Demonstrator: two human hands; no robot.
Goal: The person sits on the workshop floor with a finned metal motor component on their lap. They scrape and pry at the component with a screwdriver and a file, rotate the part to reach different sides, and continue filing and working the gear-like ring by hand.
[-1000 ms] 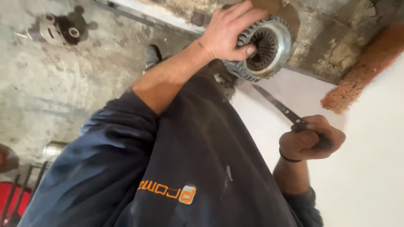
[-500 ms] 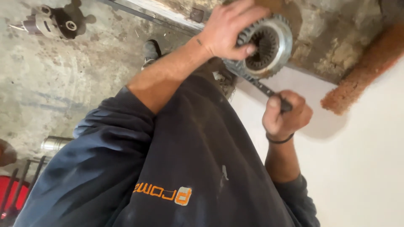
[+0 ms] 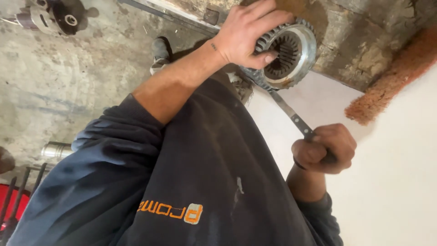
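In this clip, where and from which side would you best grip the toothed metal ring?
Probably the outer rim of the toothed metal ring, from its left, as the left hand does. Its splined bore faces the camera, and the flat tool in the right hand meets its lower edge.

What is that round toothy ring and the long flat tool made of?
The toothed ring looks like steel: shiny grey rim, with rusty brown spots. The flat tool seems bare metal too, dull silver and thin. The left hand steadies the ring; the right hand grips the tool.

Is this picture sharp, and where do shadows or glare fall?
Head view: mostly sharp; the metal ring shows bright glare on its rim; the right hand casts a soft shadow on the white surface; the floor is evenly lit.
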